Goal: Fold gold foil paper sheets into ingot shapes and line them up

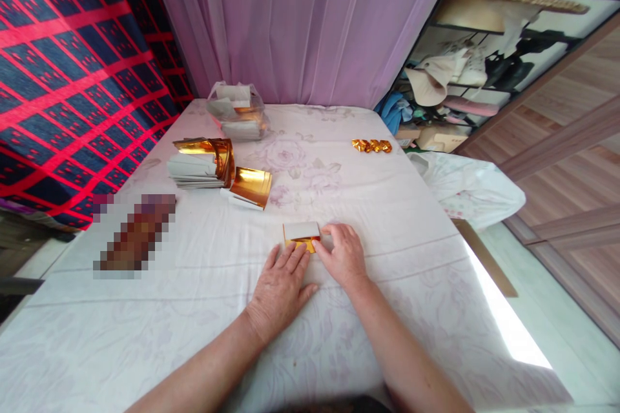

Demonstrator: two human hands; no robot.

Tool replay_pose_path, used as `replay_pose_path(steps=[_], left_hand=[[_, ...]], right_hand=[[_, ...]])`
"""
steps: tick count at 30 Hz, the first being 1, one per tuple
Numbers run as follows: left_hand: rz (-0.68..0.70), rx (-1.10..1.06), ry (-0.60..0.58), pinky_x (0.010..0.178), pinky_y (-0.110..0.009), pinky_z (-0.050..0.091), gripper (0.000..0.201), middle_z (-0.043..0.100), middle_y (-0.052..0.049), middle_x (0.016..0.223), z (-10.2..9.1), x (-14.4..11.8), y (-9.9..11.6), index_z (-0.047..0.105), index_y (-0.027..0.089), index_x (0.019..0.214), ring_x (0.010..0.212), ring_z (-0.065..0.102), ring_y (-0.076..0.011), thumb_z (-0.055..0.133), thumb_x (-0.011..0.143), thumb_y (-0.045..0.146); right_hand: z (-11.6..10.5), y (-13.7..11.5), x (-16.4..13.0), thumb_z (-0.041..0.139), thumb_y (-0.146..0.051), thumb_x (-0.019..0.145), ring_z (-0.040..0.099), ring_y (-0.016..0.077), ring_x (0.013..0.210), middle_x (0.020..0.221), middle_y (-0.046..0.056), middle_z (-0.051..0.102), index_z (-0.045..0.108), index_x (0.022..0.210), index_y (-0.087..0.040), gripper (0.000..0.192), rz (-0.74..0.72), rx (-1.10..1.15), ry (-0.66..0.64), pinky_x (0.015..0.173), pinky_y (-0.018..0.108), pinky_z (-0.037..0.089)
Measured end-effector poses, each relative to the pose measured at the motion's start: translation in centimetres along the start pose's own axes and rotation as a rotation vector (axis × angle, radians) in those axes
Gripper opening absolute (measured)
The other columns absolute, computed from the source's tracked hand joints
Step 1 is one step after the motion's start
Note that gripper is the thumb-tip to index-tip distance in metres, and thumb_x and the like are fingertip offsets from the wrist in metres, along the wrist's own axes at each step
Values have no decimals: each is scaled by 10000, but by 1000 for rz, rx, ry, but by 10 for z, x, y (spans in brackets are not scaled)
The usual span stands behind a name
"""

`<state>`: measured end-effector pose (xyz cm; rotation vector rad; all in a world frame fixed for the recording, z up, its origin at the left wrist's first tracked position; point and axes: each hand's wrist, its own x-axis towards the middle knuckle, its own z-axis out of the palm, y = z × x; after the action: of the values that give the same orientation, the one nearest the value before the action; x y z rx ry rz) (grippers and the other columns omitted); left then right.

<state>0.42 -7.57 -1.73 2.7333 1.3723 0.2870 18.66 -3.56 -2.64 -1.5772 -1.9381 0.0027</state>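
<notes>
A sheet of gold foil paper (pixel 301 231) lies on the cloth before me, pale side up, its near edge folded over to show gold. My left hand (pixel 283 281) lies flat, its fingertips pressing on the gold fold and its thumb out to the side. At the paper's right end, my right hand (pixel 345 253) is curled, with the thumb on the fold and the index finger by the far corner. Farther left stands a bent stack of the same gold paper (pixel 198 171). A few loose gold sheets (pixel 249 187) lean out beside it.
Behind the stack sits a clear plastic bag (pixel 237 113) of more paper. Small folded gold pieces (pixel 371 146) form a row at the far right. A pixelated patch (pixel 138 232) covers something at left. Shelves and a white bag (pixel 469 190) flank the table's right edge.
</notes>
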Motion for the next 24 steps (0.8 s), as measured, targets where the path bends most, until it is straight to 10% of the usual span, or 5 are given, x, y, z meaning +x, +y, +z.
replay_pose_path(steps=[24], left_hand=[[-6,-33,-14,1131,-512,310,557,513,-101,1451,-2,1,0,493,159,1397,1359,434,-290,417,966,504]], right_hand=[[-6,-3,-4,565,-230,886,556,233,1085,1153,66,650,672,939,-239,119,-34,13,-122,915,378,404]])
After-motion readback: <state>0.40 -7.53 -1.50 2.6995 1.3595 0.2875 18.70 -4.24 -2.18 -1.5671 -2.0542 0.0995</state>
